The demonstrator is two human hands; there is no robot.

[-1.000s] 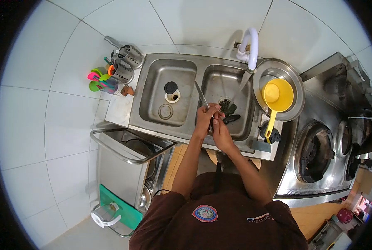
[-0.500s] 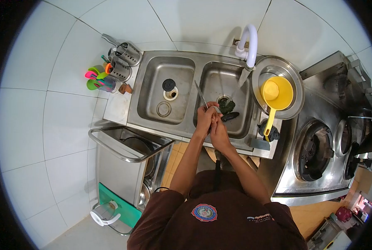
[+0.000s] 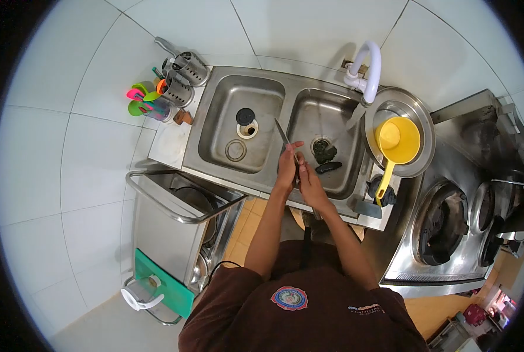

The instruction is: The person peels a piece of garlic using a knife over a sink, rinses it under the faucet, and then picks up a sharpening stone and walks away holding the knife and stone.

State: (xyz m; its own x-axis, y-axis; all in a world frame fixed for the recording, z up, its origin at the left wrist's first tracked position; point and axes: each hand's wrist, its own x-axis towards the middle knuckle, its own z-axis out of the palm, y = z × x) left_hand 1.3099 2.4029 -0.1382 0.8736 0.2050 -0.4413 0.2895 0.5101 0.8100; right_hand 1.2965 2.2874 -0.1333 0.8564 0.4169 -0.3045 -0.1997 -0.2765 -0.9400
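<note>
Wears a brown shirt (image 3: 326, 317) with a round badge (image 3: 289, 298) on the chest. Reaches past the near rim of the sink (image 3: 262, 183) with both bare arms. Closes the left hand (image 3: 286, 169) on the knife (image 3: 282, 132), with one finger stretched out toward the right basin (image 3: 339, 124). Bends the fingers of the right hand (image 3: 312, 185) just beside; cannot tell exactly how firmly or on what, for the overlap. Shows a dark sliver between the two, too small to name.

Points the knife forward and to the left, away from the body, with the tip over the divider between the basins and the long axis slanting back to the hands. Looks thin, straight, grey and narrow, tapering to a point; hides at the grip behind fingers.

Beyond the right hand, in the right basin, a slim dark piece (image 3: 329, 167), and next to it a crumpled dark clump (image 3: 325, 154) at the drain. In the left basin (image 3: 219, 126), a black stopper (image 3: 245, 116) at the edge of a pale drain ring. To the right, a yellow dipper (image 3: 407, 141) in a metal bowl (image 3: 424, 120). Farther, a white tap (image 3: 372, 64) with water running down into the right basin.
</note>
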